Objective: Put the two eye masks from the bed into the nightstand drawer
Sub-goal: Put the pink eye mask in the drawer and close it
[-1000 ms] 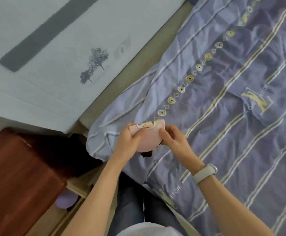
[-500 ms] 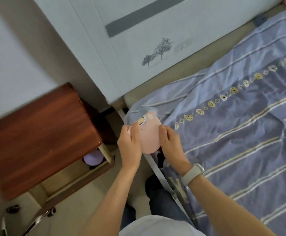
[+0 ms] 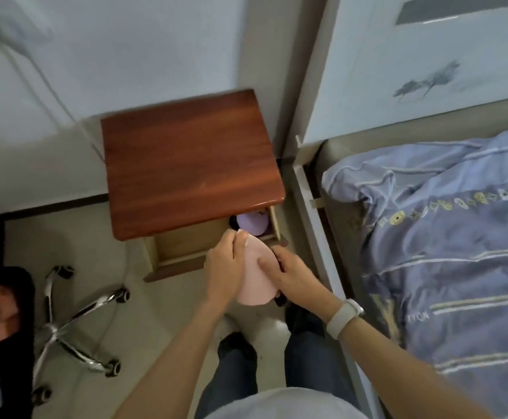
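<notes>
A folded pink eye mask (image 3: pixel 254 276) is held between both hands at the front right corner of the open nightstand drawer (image 3: pixel 186 243). My left hand (image 3: pixel 221 267) grips its left side. My right hand (image 3: pixel 289 272) grips its right side, with a pale watch on the wrist. A purple eye mask (image 3: pixel 252 222) lies in the back right of the drawer, partly under the nightstand's reddish wooden top (image 3: pixel 189 158). The mask's upper tip reaches over the drawer's front edge.
The bed with a purple striped duvet (image 3: pixel 446 252) lies to the right, behind a pale bed frame rail (image 3: pixel 313 225). A chrome swivel chair base (image 3: pixel 71 319) stands on the floor at the left. A white cable hangs down the wall behind the nightstand.
Both hands have carried the pink eye mask from over the bed's edge leftward to the open drawer. The view has swung left and down toward the nightstand.
</notes>
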`<control>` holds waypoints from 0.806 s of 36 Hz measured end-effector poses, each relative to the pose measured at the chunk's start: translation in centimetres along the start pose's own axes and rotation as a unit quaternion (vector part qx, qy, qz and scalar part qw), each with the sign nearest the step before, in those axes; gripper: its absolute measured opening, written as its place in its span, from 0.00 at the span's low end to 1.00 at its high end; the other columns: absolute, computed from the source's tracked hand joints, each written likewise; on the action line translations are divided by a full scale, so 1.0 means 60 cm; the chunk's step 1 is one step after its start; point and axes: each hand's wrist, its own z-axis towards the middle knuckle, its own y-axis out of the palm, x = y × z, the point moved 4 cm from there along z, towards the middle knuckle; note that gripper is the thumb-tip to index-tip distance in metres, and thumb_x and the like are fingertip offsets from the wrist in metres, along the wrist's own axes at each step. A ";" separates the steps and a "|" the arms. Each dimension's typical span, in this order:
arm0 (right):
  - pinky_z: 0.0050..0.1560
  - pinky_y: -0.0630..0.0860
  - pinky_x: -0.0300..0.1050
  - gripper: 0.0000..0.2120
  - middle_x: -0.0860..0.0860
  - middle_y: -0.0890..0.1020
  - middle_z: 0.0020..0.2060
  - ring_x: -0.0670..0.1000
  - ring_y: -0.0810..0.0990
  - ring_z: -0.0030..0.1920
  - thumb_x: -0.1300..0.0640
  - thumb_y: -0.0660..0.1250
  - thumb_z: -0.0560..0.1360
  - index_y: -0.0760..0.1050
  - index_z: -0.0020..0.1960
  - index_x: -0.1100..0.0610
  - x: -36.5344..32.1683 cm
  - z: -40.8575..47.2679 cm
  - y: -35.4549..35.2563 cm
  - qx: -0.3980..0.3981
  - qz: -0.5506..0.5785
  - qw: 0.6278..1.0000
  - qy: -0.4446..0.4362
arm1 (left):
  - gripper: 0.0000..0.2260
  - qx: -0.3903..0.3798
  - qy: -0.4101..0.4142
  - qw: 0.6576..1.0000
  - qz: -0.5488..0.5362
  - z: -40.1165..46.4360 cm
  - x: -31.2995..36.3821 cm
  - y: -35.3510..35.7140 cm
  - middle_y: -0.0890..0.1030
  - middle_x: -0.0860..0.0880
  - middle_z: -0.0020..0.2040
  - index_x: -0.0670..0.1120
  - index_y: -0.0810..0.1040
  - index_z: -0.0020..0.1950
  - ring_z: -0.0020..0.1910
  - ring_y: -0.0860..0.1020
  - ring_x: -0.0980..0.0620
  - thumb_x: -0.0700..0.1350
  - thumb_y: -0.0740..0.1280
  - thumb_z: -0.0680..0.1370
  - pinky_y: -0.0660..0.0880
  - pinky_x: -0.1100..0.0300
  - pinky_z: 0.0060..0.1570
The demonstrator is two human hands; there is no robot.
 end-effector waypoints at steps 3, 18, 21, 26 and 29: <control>0.35 0.74 0.37 0.10 0.51 0.78 0.30 0.48 0.76 0.30 0.52 0.59 0.78 0.73 0.46 0.57 0.009 -0.003 0.074 -0.129 -0.007 0.991 0.041 | 0.14 0.062 -0.037 0.997 -0.015 0.001 -0.075 -0.076 0.70 0.54 0.28 0.50 0.64 0.33 0.30 0.67 0.54 0.46 0.57 0.79 0.56 0.57 0.33; 0.30 0.70 0.27 0.04 0.51 0.81 0.39 0.34 0.76 0.30 0.63 0.65 0.74 0.74 0.48 0.57 -0.067 0.101 0.199 0.012 0.080 0.996 0.027 | 0.12 -0.097 -0.117 0.984 -0.096 -0.010 -0.243 -0.155 0.78 0.53 0.37 0.54 0.74 0.38 0.40 0.74 0.50 0.47 0.55 0.78 0.70 0.53 0.41; 0.30 0.71 0.30 0.07 0.53 0.80 0.39 0.42 0.78 0.33 0.62 0.66 0.74 0.76 0.51 0.62 -0.049 0.114 0.220 0.036 0.065 0.995 0.065 | 0.11 -0.073 -0.148 0.968 -0.188 -0.018 -0.249 -0.151 0.78 0.58 0.41 0.58 0.76 0.40 0.42 0.75 0.55 0.46 0.56 0.73 0.70 0.57 0.43; 0.47 0.73 0.47 0.13 0.52 0.82 0.40 0.52 0.78 0.42 0.58 0.58 0.78 0.78 0.46 0.62 -0.024 0.116 0.242 0.107 -0.061 0.992 0.017 | 0.05 -0.023 -0.176 0.955 -0.236 -0.024 -0.270 -0.137 0.78 0.57 0.43 0.61 0.69 0.42 0.40 0.77 0.62 0.51 0.63 0.69 0.71 0.62 0.38; 0.38 0.72 0.37 0.15 0.43 0.81 0.33 0.43 0.78 0.36 0.52 0.57 0.78 0.78 0.38 0.55 -0.006 0.125 0.245 0.049 -0.012 0.999 0.020 | 0.06 -0.036 -0.149 0.972 -0.180 -0.018 -0.284 -0.127 0.79 0.60 0.42 0.62 0.70 0.40 0.43 0.77 0.65 0.50 0.65 0.72 0.72 0.60 0.41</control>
